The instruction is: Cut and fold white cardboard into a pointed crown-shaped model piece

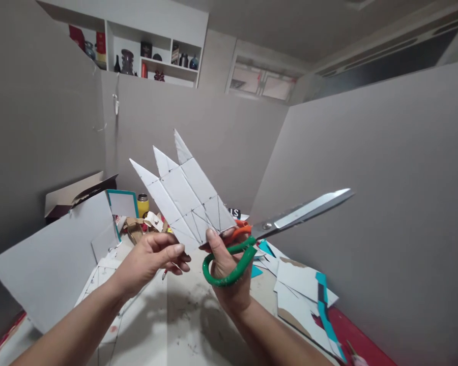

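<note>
one head view, worn on your head: looks forward and down from above your forearms (80, 315). near range: your left hand (148, 259) and right hand (231, 279), mid-frame. below: worktable (183, 325). farther off: grey partition (198, 117), wall shelves (137, 32), ceiling (275, 30) along the top.

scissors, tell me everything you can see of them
The scissors are large, with long, silvery, metal-looking blades closed together around a round pivot. The blades point rightward and slightly up, raised above the work surface. One handle is a glossy green loop, lying across the right hand, which supports the scissors; the other is orange, partly hidden beside the corner of the white cut piece. How the fingers grip the orange handle is hidden.
</note>
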`<move>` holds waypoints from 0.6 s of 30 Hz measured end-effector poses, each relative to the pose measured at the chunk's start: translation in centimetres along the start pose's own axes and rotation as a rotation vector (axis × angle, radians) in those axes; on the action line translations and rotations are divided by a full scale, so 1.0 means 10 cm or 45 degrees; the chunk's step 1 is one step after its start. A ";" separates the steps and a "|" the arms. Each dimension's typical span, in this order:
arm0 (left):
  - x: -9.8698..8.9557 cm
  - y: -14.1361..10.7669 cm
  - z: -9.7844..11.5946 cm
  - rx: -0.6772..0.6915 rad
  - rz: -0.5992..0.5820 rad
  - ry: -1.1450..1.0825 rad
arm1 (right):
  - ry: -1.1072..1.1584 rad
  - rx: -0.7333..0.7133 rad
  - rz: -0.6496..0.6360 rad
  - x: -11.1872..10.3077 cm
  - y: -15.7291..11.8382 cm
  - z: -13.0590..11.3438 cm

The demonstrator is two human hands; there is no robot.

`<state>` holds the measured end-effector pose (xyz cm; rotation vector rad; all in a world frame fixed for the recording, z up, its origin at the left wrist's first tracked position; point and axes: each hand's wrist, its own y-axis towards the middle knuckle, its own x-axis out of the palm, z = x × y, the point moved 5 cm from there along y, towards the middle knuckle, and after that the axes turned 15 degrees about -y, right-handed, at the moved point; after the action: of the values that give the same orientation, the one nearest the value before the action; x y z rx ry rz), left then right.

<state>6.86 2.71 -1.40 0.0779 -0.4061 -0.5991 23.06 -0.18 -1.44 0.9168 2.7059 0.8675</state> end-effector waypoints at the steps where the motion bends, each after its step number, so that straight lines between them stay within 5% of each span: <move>1: 0.01 0.00 0.00 0.021 0.018 -0.004 | 0.009 0.011 -0.006 0.00 -0.01 0.01; 13: -0.05 -0.01 0.07 0.217 0.243 -0.144 | 0.226 0.314 -0.233 0.18 -0.21 0.24; 18: -0.05 -0.02 0.09 0.193 0.194 -0.120 | 0.258 0.314 -0.285 0.20 -0.25 0.26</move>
<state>6.02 2.87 -0.78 0.1624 -0.5434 -0.4224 21.01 0.58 -4.93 0.5728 3.0669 0.6228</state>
